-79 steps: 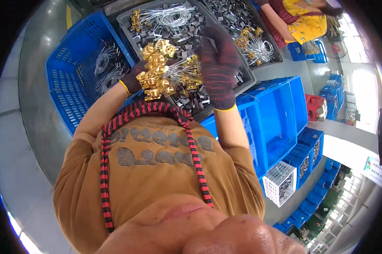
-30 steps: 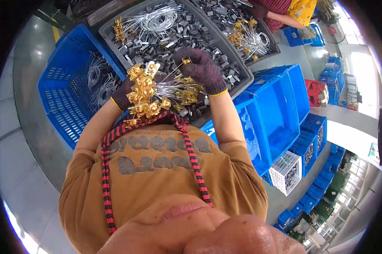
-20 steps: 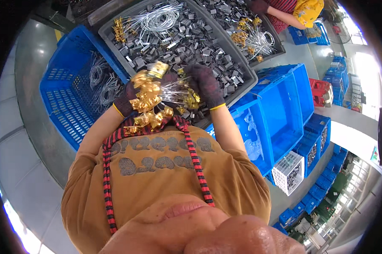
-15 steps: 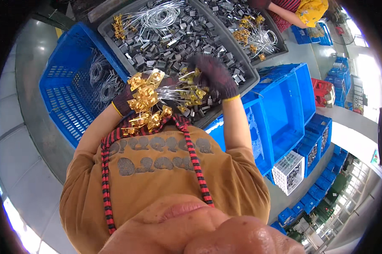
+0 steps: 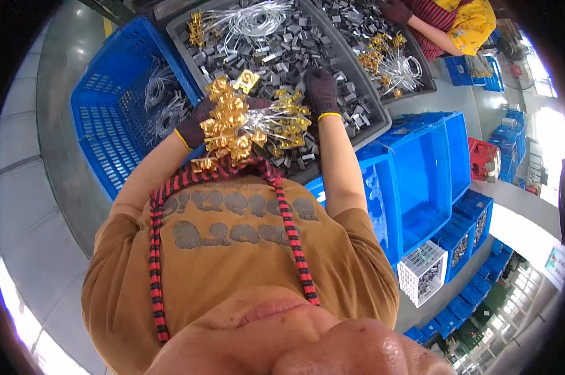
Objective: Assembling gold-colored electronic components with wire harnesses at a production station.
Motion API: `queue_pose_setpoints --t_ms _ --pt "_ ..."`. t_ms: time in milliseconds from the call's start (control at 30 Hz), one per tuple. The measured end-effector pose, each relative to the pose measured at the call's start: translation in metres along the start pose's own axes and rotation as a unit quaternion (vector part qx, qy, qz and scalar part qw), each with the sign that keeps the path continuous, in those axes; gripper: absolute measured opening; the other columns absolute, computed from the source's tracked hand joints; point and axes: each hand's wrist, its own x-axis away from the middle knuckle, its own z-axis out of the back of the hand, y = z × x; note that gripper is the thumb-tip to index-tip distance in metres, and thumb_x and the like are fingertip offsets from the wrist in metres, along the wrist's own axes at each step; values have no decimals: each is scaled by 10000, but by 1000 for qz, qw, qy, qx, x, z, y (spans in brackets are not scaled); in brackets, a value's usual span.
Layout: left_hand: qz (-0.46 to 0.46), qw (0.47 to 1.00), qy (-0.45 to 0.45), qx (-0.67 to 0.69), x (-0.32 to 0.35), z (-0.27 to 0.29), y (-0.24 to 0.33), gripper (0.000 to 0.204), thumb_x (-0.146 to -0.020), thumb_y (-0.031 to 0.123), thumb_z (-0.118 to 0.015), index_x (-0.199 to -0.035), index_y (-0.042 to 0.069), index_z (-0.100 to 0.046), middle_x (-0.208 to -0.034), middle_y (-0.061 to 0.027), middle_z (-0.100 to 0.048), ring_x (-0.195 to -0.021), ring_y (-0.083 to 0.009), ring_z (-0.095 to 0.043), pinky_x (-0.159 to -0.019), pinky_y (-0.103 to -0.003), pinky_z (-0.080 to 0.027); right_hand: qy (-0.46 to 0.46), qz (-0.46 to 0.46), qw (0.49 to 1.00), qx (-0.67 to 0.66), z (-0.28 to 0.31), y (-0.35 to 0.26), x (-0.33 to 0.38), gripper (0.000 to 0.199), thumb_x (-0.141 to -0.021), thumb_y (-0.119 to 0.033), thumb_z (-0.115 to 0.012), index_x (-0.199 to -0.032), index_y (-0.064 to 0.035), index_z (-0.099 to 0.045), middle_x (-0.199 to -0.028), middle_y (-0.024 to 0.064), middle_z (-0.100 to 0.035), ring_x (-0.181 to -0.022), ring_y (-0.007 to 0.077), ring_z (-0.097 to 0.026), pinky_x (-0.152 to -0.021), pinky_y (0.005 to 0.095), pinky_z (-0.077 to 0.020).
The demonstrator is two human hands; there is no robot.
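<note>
Closest to me I see my own chest in a brown shirt (image 5: 232, 250) with a red-and-black striped cord (image 5: 295, 244) looped over it, and both forearms reaching up and away. My left hand (image 5: 198, 125), in a dark glove with a yellow cuff, has its fingers clenched around a bundle of gold tags (image 5: 229, 128) strung on thin clear wires; the bundle sits in those fingers and spills just to their right. The clear wires run across to a smaller bunch of gold tags (image 5: 288, 122), which lies between my two hands. My right hand (image 5: 321, 94), gloved the same way, rests just beyond that smaller bunch with its fingers pointed away from me, down among loose parts; I cannot tell whether those fingers are clenched or released.

Under and beyond both sets of fingers is a grey tray (image 5: 373, 115) filled with small grey metal clips (image 5: 276, 53). Left of my left fingers stands a blue crate (image 5: 101, 125) with coils of wire in it. Right of my right fingers are stacked blue bins (image 5: 432, 175). Far beyond, across the tray, another person in a yellow top (image 5: 467, 22) has a hand near more gold tags and wire loops (image 5: 388, 59).
</note>
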Motion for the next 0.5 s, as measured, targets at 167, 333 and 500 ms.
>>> queue_pose_setpoints --t_ms 167,333,500 --pt "-126 901 -16 -414 9 -9 -5 370 -1052 72 -506 -1410 -17 -540 -1361 -154 -640 -1195 -261 -652 -1036 -429 -547 138 80 986 -54 12 0 -4 302 -913 -194 -699 -1143 2 -703 -869 146 -728 -661 223 -681 -618 362 -538" --pt "9 907 105 -407 5 27 14 365 -1056 97 -526 -1407 4 -552 -1372 -125 -639 -1209 -226 -637 -1049 -381 -525 44 83 992 -82 33 -65 28 290 -838 -58 -762 -1118 -38 -689 -864 148 -726 -670 209 -699 -652 314 -571" --pt "-46 728 32 -683 11 12 18 426 -1039 84 -549 -1463 47 -527 -1426 -128 -616 -1277 -261 -616 -1074 -374 -505 -191 133 955 -181 46 -172 104 212 -920 -96 -681 -1125 -44 -682 -855 107 -721 -736 218 -728 -666 309 -599"
